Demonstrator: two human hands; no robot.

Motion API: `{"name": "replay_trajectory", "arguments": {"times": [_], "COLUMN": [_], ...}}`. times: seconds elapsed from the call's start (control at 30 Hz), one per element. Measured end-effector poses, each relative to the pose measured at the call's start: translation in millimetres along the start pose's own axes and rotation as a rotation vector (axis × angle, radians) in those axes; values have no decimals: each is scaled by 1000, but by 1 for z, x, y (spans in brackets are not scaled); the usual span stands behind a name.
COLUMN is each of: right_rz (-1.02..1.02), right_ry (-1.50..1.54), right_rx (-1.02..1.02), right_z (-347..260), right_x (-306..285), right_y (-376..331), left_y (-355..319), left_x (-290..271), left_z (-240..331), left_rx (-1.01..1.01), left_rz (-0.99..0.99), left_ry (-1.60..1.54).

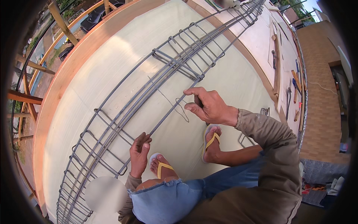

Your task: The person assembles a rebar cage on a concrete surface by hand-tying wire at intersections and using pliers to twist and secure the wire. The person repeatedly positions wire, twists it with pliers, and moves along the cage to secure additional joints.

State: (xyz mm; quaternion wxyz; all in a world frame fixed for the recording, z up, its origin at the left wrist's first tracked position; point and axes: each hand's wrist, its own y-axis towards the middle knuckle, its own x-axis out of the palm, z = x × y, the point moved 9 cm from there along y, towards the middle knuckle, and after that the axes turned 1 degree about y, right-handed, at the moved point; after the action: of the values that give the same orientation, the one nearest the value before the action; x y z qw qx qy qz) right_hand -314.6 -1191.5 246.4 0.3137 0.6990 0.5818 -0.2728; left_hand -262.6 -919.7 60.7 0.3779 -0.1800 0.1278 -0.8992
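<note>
Rebar cage (156, 80): lies lengthwise on our plywood deck (223, 78). Left hand (140, 151) pinches 1 long bar; right hand (209, 106) grips thin tie wire (175, 102) at it. Risk, we judge: slack wire slipping, leaving a loose tie.

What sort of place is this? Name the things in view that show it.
Probably an outdoor building site: a long rebar cage lies on a plywood deck, with hand tools scattered beside a brick wall.

Left hand (140, 151): low, fingers curled closed, knuckles up, forearm bent back. Right hand (207, 105): extended forward, thumb and forefinger pinched, remaining fingers curled, sleeved arm bent.
</note>
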Motion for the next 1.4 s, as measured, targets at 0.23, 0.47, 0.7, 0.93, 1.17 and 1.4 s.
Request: {"name": "replay_trajectory", "arguments": {"times": [0.23, 0.47, 0.7, 0.93, 1.17, 1.4], "right_rz": [-193, -267, -619, -49, -371, -511], "right_ry": [365, 595, 585, 624, 749, 877], "right_rx": [-186, -158, -212, -283, -179, -179], "right_z": [-70, -99, -118, -132, -155, -171], "right_x": [146, 189, 236, 230, 292, 340], "right_y": [50, 49, 5, 47, 19, -28], "left_y": [28, -20, -45, -47, -62, -110], "left_x": [-1, -127, -268, -213, -211, -219], "left_z": [15, -8, -18, 24, 17, 91], "left_rx": [-106, 1, 216, 48, 319, 453], "left_rz": [237, 804, 989, 999, 1011, 1274], "left_ry": [-664, -881, -1194, -620, -1005, -256]}}
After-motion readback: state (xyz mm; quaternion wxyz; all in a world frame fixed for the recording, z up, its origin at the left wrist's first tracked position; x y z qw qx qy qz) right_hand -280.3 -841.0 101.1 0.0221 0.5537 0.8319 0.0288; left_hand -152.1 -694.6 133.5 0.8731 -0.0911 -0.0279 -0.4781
